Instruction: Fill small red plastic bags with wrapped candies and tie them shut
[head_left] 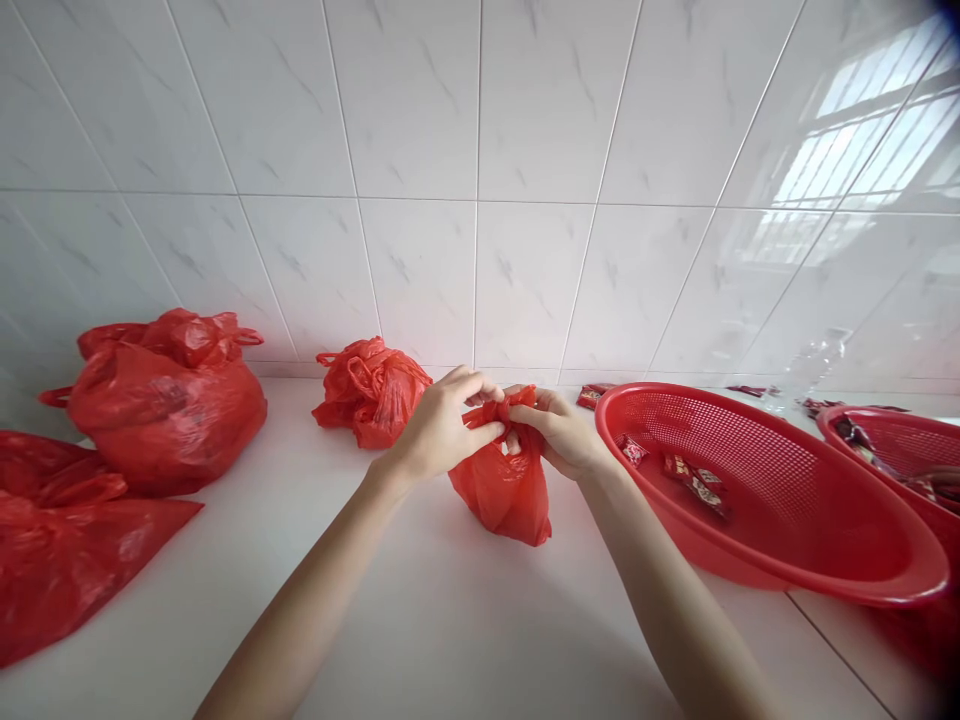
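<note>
A small red plastic bag (504,492) hangs or rests at the middle of the white counter, its top gathered into a twist or knot. My left hand (450,420) pinches the left side of the gathered top between thumb and fingers. On the other side, my right hand (559,428) grips the same top, thumb across it, its fingertips partly hidden behind the plastic. Something pale shows through a gap just below the knot. Another red bag (373,392), crumpled and tied, sits left of my left hand near the wall.
Two larger red bags (176,400) (60,545) stand at the left. A red basket (750,480) with several small packets (694,480) is at the right. Beyond it are another red basket (892,440) and a clear bottle (814,365). A tiled wall (420,130) bounds the counter (360,620).
</note>
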